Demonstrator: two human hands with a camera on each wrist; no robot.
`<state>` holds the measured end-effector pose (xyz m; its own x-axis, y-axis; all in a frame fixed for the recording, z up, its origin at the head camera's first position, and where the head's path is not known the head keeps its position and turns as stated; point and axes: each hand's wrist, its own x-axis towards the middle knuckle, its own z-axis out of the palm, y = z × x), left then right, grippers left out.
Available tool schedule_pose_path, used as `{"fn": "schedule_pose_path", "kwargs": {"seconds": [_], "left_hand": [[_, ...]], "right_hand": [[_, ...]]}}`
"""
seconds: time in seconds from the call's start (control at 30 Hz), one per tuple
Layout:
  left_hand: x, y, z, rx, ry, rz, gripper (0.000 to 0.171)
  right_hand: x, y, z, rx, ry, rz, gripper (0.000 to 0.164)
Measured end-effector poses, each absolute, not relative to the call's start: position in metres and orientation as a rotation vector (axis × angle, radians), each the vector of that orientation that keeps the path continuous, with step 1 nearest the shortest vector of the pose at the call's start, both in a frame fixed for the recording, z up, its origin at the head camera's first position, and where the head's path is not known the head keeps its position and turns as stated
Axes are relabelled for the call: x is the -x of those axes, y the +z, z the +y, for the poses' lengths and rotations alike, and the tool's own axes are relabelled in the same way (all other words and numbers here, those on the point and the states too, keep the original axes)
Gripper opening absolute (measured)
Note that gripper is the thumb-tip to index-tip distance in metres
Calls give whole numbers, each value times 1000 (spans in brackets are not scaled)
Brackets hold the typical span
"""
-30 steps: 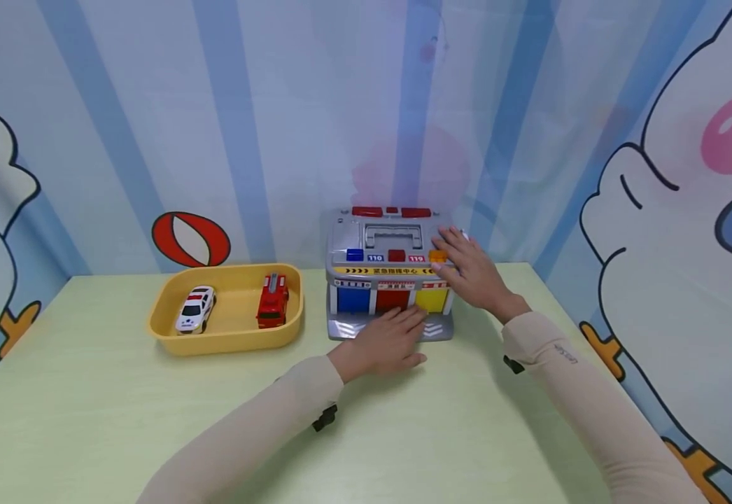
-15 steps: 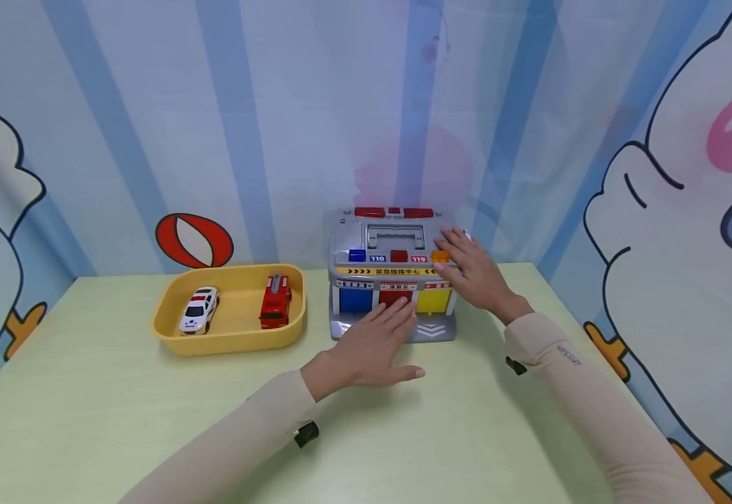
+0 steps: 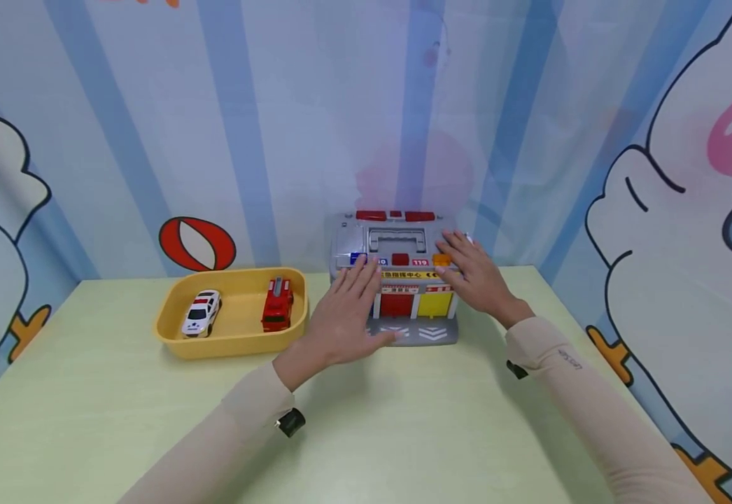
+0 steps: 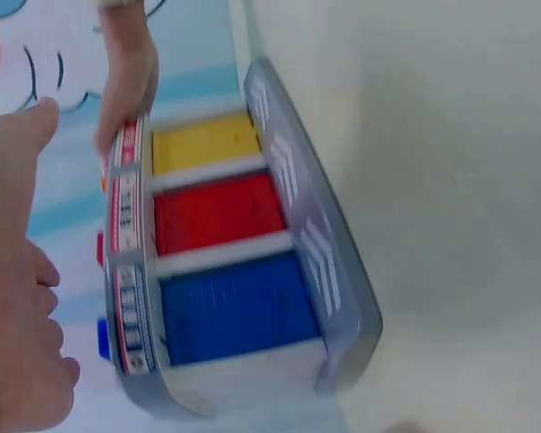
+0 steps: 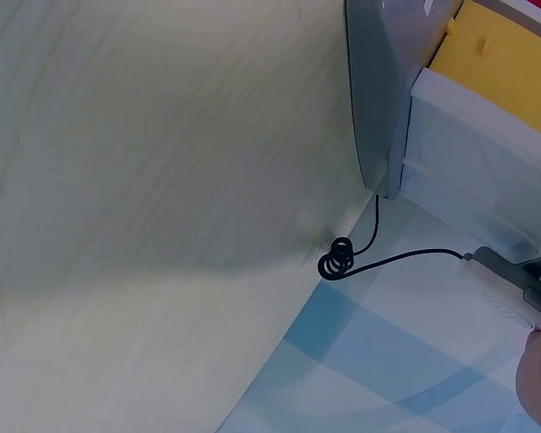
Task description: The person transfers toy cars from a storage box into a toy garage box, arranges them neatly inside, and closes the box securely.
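Observation:
A grey toy garage stands at the back of the table, with a carry handle on its roof. My left hand is held with straight fingers over its left front, fingertips at the blue button, covering the blue door in the head view. The red door and yellow door are down. My right hand rests on the roof's right corner, fingers extended beside the orange button. A red button sits between. Neither hand grips anything.
Left of the garage, a yellow tray holds a white police car and a red fire truck. A coiled black cord runs to a white and grey piece at the garage's side. A patterned curtain hangs behind.
My left hand has moved left from the yellow door, past the red one, and risen to the blue button. The right hand has stayed on the roof corner.

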<state>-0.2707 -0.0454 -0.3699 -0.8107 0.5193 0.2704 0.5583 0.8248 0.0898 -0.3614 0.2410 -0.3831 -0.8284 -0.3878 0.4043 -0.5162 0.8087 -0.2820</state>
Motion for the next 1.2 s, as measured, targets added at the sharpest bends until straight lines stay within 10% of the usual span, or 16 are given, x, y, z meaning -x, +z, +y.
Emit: {"fn": "schedule_pose_path", "kwargs": {"seconds": [1.2], "left_hand": [[352, -368, -72, 621, -326, -2876, 77]], "right_hand": [[359, -381, 240, -676, 569, -2696, 64]]}}
